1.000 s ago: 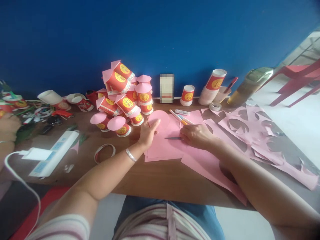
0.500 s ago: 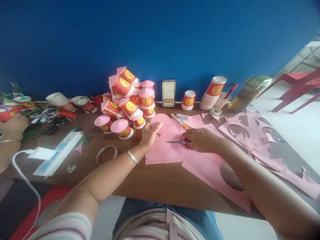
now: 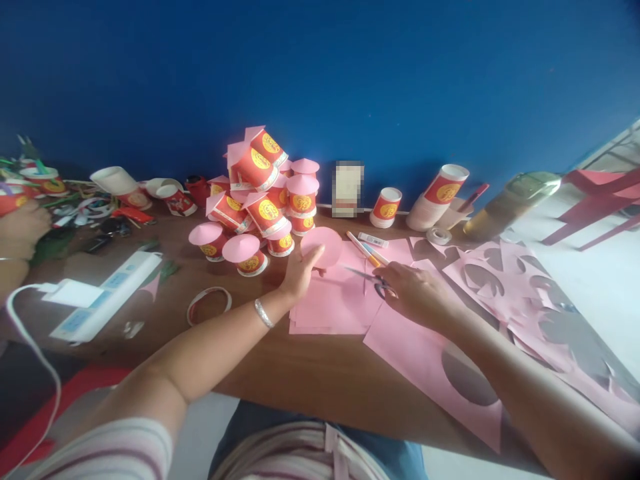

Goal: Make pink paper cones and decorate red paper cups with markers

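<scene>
A round pink paper disc (image 3: pixel 320 245) is pinched in my left hand (image 3: pixel 299 270), thumb on its face, above the stacked pink sheets (image 3: pixel 335 310). My right hand (image 3: pixel 417 290) is closed round the handles of a pair of scissors (image 3: pixel 369 275). The blades point left toward the disc, apart from it. Just beyond my right hand lie a marker pen (image 3: pixel 367 253) and a small white tube (image 3: pixel 373 239). A pink sheet with a round hole cut out (image 3: pixel 415 363) lies under my right forearm.
Red paper cups with pink cone tops (image 3: pixel 265 210) are piled at the back. Cut pink scraps (image 3: pixel 505 273) cover the right side, near a tape roll (image 3: pixel 439 235) and a bottle (image 3: pixel 510 203). At left are a power strip (image 3: pixel 110 293) and another person's hand (image 3: pixel 25 230).
My right hand has shifted slightly right with the scissors, whose blades now tilt up toward the disc. My left hand still holds the disc. The view has turned a little.
</scene>
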